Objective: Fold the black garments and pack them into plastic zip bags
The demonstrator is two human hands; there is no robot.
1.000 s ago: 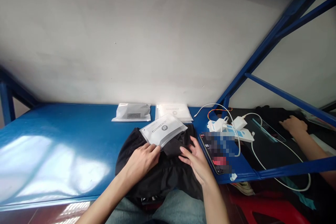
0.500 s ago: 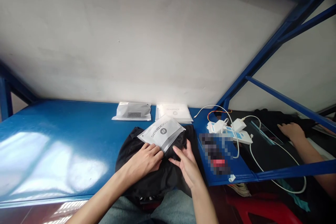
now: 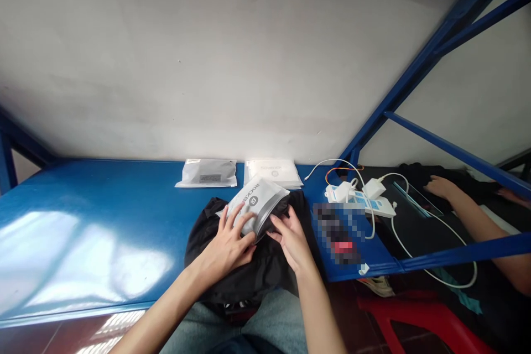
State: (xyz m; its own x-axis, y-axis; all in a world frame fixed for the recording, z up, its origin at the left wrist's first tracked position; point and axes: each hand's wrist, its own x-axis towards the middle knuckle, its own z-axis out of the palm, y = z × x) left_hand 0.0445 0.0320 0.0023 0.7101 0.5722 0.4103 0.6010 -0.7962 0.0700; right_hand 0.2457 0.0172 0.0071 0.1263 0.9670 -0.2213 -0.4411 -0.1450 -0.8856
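the person is sitting close to the edge of the blue desk (image 3: 103, 215), knees in jeans just under it, and both arms are reaching forward onto a black garment (image 3: 232, 271) that is lying bunched at the near edge and hanging a little over it. the left hand (image 3: 226, 246) is lying flat with its fingers (image 3: 232, 218) spread across the near face of a frosted plastic pouch (image 3: 257, 204), pinning it against the cloth rather than closing round it. the right hand (image 3: 290, 238) is curled at the pouch's open lower edge, its fingers (image 3: 277, 227) bent and seemingly pinching or tucking a fold of the dark fabric at the mouth; the thumb is hidden, so i cannot tell how firm that pinch is. the pouch is resting on top of the garment, tilted, its printed end pointing away towards the wall.

judging from this, the pouch needs to be held still and its mouth kept wide while the cloth is being fed in as a tight, narrow fold, so it is not snagging on the edges.

just right of the hands a phone (image 3: 340, 232) is lying on the desk, and beyond it a white power strip (image 3: 360, 202) with cables. further back two more pouches (image 3: 207, 172) are lying near the wall. off to the right, another person's hand (image 3: 440, 188) is working on dark cloth.
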